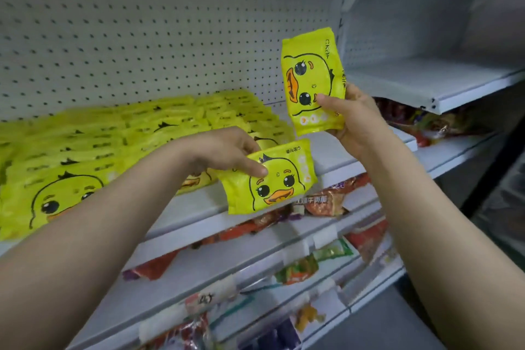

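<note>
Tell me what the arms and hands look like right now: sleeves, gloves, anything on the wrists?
Both arms are bare as far up as the frame shows, with no sleeve or cuff in view. The left hand and the right hand wear no gloves. No ring, watch, bracelet or bandage shows on the wrists or visible fingers.

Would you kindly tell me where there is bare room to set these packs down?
Bare shelf lies right of the yellow stack, under the upright pack in the right hand. The upper right shelf is bare too. Crowded: the stack, where the left hand holds the lower pack, and the snack shelves below.
</note>
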Demonstrator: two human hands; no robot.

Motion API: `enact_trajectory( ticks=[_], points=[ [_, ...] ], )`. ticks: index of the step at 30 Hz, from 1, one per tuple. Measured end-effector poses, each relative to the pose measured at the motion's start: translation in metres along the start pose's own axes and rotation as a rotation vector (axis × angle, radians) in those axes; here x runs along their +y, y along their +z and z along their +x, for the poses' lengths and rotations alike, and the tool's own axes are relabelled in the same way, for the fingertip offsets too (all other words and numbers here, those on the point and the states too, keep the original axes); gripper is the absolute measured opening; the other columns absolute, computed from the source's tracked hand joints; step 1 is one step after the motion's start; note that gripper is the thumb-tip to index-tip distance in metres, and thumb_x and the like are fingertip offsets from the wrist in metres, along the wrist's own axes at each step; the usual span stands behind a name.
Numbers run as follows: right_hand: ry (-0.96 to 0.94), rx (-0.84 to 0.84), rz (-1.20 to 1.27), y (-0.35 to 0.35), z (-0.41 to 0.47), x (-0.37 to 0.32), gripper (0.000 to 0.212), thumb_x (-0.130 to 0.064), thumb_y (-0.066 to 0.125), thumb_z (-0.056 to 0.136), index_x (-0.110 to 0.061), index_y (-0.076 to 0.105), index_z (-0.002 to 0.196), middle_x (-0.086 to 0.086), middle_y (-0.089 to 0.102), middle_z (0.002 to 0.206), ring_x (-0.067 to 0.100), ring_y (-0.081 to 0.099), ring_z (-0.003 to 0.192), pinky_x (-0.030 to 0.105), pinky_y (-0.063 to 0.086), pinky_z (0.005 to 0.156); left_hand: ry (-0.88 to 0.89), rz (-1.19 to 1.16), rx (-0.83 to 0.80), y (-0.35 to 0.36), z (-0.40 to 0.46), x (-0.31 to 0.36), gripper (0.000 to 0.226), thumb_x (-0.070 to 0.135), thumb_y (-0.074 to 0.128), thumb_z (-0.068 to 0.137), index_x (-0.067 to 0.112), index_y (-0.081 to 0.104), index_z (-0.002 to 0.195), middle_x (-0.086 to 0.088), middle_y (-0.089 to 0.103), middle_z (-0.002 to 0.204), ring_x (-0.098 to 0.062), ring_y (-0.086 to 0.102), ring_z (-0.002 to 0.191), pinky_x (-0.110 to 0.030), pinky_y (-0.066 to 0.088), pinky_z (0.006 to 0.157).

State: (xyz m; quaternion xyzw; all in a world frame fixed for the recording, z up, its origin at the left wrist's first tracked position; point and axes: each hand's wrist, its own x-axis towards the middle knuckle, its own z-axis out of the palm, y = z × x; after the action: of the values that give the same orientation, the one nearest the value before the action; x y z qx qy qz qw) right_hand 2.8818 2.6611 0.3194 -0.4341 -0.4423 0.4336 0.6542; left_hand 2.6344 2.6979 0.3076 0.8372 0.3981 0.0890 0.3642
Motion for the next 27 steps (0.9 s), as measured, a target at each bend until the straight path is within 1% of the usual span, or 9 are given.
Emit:
enact_trajectory(
  ticks=[3,6,9,13,17,19,23,25,27],
  points=[
    [-0.027,-0.017,-0.009,-0.032,0.049,-0.004,0.044,-0.005,0.070,0.084,-0.012,0.058,0.127,0.007,0.073,0.113,0.026,0.072,0.093,0.043,0.057,0.082,0.026,0.048,-0.026,0.000,0.056,0.016,0.038,0.039,0.078,0.076,0.011,0.055,0.067,0.001,0.034,0.065,-0.014,0.032,0.062,-0.031,0.022,0.064],
    [-0.037,-0.064,-0.008,-0.059,0.102,-0.007,0.045,-0.005,0.070,0.085,-0.013,0.057,0.128,0.002,0.074,0.106,0.022,0.073,0.089,0.039,0.059,0.076,-0.006,0.085,-0.011,-0.005,0.111,0.028,0.066,0.059,0.080,0.059,0.004,0.065,0.091,-0.002,0.052,0.077,-0.013,0.045,0.073,-0.034,0.031,0.073],
    [-0.031,-0.123,-0.033,-0.084,0.154,-0.013,0.047,-0.004,0.070,0.083,-0.010,0.057,0.128,0.005,0.074,0.107,0.026,0.073,0.091,0.042,0.058,0.079,-0.088,0.153,0.056,-0.015,0.162,0.043,0.077,0.063,0.075,0.056,0.001,0.062,0.099,-0.001,0.053,0.080,-0.013,0.046,0.074,-0.034,0.031,0.073],
    [-0.006,-0.205,-0.022,-0.110,0.213,-0.015,0.047,-0.004,0.073,0.081,-0.011,0.059,0.125,0.008,0.072,0.113,0.034,0.070,0.102,0.051,0.055,0.086,-0.228,0.164,0.136,-0.033,0.218,0.057,0.054,0.051,0.080,0.067,0.008,0.067,0.097,-0.005,0.058,0.081,-0.019,0.050,0.074,-0.033,0.035,0.069],
    [0.000,-0.280,-0.017,-0.123,0.254,-0.006,0.045,-0.004,0.074,0.080,-0.011,0.061,0.122,0.008,0.073,0.112,0.033,0.071,0.100,0.056,0.055,0.087,-0.373,0.228,0.211,-0.048,0.261,0.052,0.042,0.047,0.082,0.066,0.022,0.070,0.096,-0.001,0.066,0.100,-0.020,0.061,0.095,-0.033,0.047,0.082],
    [0.008,-0.308,-0.028,-0.126,0.266,0.000,0.040,-0.004,0.073,0.081,-0.012,0.062,0.119,0.007,0.074,0.109,0.030,0.072,0.096,0.053,0.056,0.085,-0.445,0.292,0.236,-0.052,0.275,0.044,0.041,0.047,0.081,0.067,0.023,0.068,0.098,0.001,0.065,0.102,-0.019,0.060,0.095,-0.037,0.049,0.089],
    [0.025,-0.344,-0.044,-0.129,0.280,0.011,0.033,-0.004,0.071,0.082,-0.016,0.065,0.112,0.002,0.076,0.100,0.022,0.073,0.085,0.040,0.057,0.075,-0.470,0.374,0.247,-0.059,0.295,0.030,0.041,0.044,0.079,0.071,0.020,0.065,0.101,0.001,0.062,0.109,-0.020,0.060,0.100,-0.042,0.052,0.090],
    [0.035,-0.360,-0.047,-0.129,0.284,0.015,0.034,-0.004,0.071,0.082,-0.015,0.064,0.114,0.003,0.076,0.101,0.022,0.073,0.084,0.036,0.057,0.068,-0.464,0.419,0.280,-0.064,0.301,0.024,0.042,0.041,0.077,0.075,0.015,0.064,0.106,0.000,0.060,0.110,-0.021,0.058,0.102,-0.036,0.049,0.086],
    [0.044,-0.375,-0.048,-0.129,0.288,0.016,0.032,-0.004,0.071,0.083,-0.015,0.064,0.112,0.002,0.076,0.099,0.022,0.073,0.083,0.033,0.057,0.062,-0.461,0.456,0.316,-0.068,0.304,0.020,0.043,0.036,0.075,0.079,0.012,0.062,0.113,0.000,0.055,0.107,-0.018,0.052,0.097,-0.029,0.039,0.076]
  ],
)
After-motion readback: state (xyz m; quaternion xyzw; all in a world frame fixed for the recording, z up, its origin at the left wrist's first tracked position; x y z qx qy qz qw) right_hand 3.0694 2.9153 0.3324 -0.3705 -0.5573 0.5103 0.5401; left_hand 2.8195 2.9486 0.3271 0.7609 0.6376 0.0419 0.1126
